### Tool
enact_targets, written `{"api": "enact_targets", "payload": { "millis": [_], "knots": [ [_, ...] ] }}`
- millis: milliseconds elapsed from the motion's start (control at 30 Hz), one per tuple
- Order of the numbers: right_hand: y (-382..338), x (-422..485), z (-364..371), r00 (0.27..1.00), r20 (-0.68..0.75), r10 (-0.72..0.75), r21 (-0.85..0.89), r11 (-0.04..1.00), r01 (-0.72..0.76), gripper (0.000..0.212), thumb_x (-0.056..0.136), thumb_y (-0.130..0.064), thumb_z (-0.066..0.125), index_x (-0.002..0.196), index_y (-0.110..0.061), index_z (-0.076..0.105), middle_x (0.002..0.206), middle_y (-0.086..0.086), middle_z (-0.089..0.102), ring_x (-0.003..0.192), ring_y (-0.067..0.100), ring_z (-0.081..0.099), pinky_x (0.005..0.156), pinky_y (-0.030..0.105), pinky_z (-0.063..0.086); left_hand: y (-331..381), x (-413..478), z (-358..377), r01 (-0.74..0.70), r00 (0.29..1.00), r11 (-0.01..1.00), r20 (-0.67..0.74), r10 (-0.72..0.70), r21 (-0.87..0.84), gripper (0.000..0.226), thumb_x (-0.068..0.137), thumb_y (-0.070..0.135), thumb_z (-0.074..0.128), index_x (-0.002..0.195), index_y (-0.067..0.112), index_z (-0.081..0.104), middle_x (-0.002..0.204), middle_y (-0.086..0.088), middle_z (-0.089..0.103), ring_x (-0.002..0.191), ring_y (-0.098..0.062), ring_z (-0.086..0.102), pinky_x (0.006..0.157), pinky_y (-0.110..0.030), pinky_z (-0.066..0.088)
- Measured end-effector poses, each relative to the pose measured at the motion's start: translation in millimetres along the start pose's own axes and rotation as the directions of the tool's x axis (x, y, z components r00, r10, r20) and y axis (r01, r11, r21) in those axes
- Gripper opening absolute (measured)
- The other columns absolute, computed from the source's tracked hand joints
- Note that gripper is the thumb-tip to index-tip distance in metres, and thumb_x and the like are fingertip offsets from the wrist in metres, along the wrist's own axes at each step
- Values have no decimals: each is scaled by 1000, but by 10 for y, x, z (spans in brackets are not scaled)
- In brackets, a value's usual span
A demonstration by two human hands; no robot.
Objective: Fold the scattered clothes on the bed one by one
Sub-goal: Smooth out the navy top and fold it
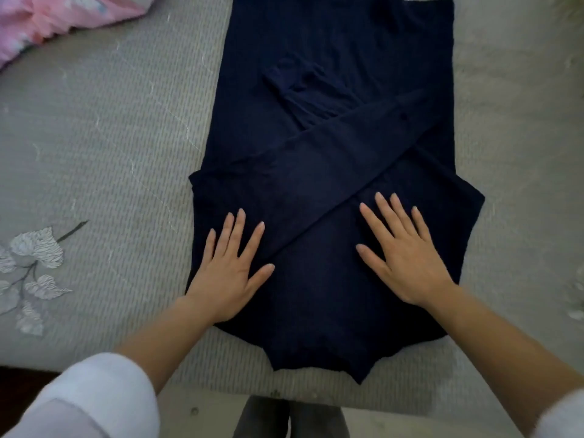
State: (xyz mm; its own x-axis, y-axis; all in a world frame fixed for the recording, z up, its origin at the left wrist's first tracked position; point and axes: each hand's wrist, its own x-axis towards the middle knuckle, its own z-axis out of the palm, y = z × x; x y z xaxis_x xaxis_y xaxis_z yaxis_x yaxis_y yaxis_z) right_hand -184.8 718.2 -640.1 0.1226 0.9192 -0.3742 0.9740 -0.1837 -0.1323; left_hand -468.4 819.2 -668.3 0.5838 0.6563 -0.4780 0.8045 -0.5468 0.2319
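pink cloth (47, 17) lies bunched at the far left corner of the bed (94, 137), well apart from the work. it may be another piece waiting its turn, though what it is cannot be told. the grey quilted cover runs under everything, with a leaf print (34, 248) near the left edge. next comes the left hand (230, 273), flat with fingers straight and spread, pressing the near left part of the navy top (331, 74). the top lies mid-bed, running lengthwise away from the person, with its sides turned in. one sleeve (331, 153) is laid slantwise across the body from lower left to upper right, and a second sleeve seems to lie crumpled beneath it. just right of that sleeve's edge the right hand (407, 257) also rests flat, fingers straight, gripping nothing.

the step in hand seems to be smoothing the tucked-in sleeves, so this fold looks about half done. the next move likely calls for both hands to pinch one end of the top at its two corners. they would then carry it over to meet the other end, keeping the sleeves trapped inside and the edges square. the crumple under the sleeve could shift if the lift is hasty.
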Motion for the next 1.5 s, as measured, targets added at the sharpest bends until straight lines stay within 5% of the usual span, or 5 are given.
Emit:
{"api": "enact_targets", "payload": {
  "millis": [500,767,900,1167,1500],
  "knots": [
    [-61,-1079,529,997,-71,-30,-107,994,22,80,66,-19,82,139,-20,50,150,14,38,141,33,28,114,56,14,21,-525,132,-398,912,845,56,406,357,69,73,16,71,136,3,48,150,-20,35,144,-40,3,110,-63,15],
    [28,-876,-26,943,130,307,527,784,-328,36,97,-12,37,116,-24,65,110,-6,67,105,16,59,88,29,45,226,-333,-360,-188,976,958,66,206,-216,37,99,31,44,132,17,55,142,5,49,145,-14,18,117,-33,19],
    [137,-985,-207,922,339,188,559,747,-359,38,96,-7,39,111,-24,70,103,-9,66,96,11,58,86,24,43,309,-381,-635,-165,964,944,154,215,-285,43,95,47,44,74,14,62,70,0,64,72,-7,63,66,-22,45],
    [111,-1332,-236,546,834,-81,470,624,-624,29,70,-11,50,46,-22,38,52,-4,41,49,10,37,48,25,27,456,-785,-676,35,615,941,750,244,-336,48,69,66,69,59,24,47,49,17,47,47,0,42,51,-19,34],
    [414,-464,-824,884,421,203,748,473,-465,40,89,1,44,91,-21,77,86,-8,75,81,8,69,70,14,50,239,35,-1587,182,741,901,657,138,-394,41,78,-10,51,104,19,66,97,-2,71,83,-13,68,73,-18,55]
  ]
}}
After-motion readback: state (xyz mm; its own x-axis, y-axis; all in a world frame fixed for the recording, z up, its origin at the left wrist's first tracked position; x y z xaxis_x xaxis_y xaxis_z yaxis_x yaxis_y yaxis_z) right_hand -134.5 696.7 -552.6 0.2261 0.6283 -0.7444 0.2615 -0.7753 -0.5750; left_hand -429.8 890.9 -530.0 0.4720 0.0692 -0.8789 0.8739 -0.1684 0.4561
